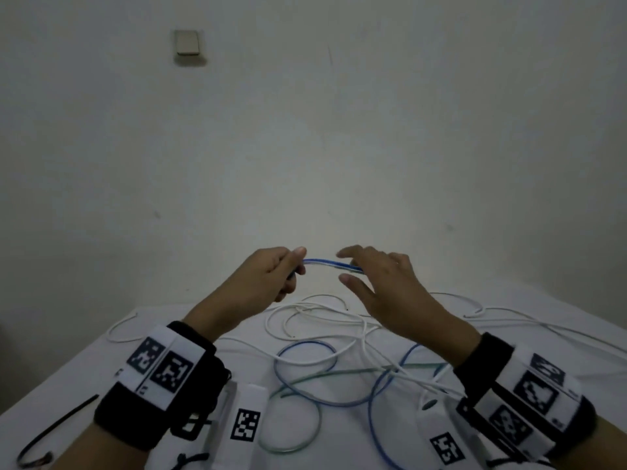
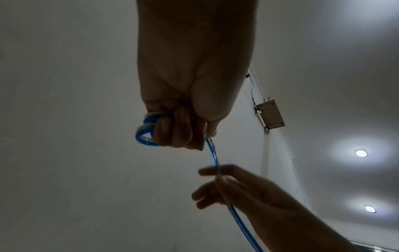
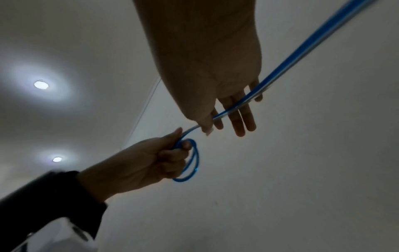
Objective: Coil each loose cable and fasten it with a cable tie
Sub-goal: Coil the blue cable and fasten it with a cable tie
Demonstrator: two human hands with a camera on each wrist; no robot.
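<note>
Blue cable (image 1: 330, 264) spans between both raised hands above the white table (image 1: 68, 374): the left hand (image 1: 268, 276) is clenched round small loops of it, while the right hand (image 1: 380, 283) pinches the strand between thumb and forefinger, other fingers extended

A bright blue cable (image 1: 327, 265) with a pale clear stripe runs between two raised hands above a white table (image 1: 84, 361). White cables (image 1: 315, 320) tangle at the table's far middle, crossed nearer by a blue loop (image 1: 305, 354) and a pale green cable (image 1: 339, 373). A black cable tie (image 1: 57, 424) lies near left. Black wristbands (image 1: 149, 418) carry white tags printed with black square-code patterns. The wall (image 1: 305, 130) behind is off-white, with a beige switch plate (image 1: 187, 42) far left.
</note>
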